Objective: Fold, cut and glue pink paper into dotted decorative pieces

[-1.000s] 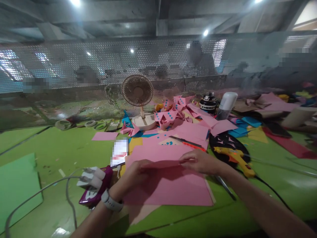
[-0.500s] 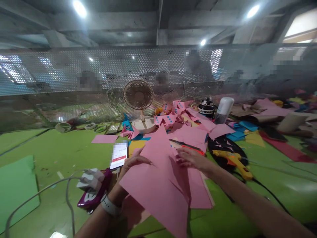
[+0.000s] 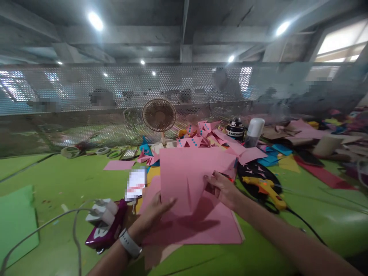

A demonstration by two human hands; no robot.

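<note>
Centrally, holds a pink sheet [image 3: 184, 168] raised over a pink paper stack [image 3: 207, 233] on the green worktop [image 3: 66, 180]; grips its left edge in the nearly closed left hand [image 3: 158, 210], its right edge in the pinching right hand [image 3: 225, 190].

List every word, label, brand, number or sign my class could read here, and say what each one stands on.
"ENERG", apparently: blurred white capitals on the black container; the ending is unclear.
Phone: screen pixelated, nothing readable.
Purple box: a white mark, too unclear to read.
I can read no other text.
</note>
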